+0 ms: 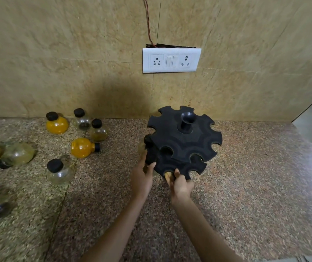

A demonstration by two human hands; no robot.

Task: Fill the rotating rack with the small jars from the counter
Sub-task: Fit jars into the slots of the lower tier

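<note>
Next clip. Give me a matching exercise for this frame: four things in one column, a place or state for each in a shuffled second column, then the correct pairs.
Things
1. yellow jar with a black cap
2. black rack
3. switch plate
4. clear jar

Place or state
A. fixed to the tiled wall
B. lying on its side on the counter
C. standing upright, nearest the left forearm
D. tilted, with both hands at its lower tier

Pairs: 1-B, 2-D, 3-A, 4-C

The left hand and right hand both touch the rack's lower edge.
</note>
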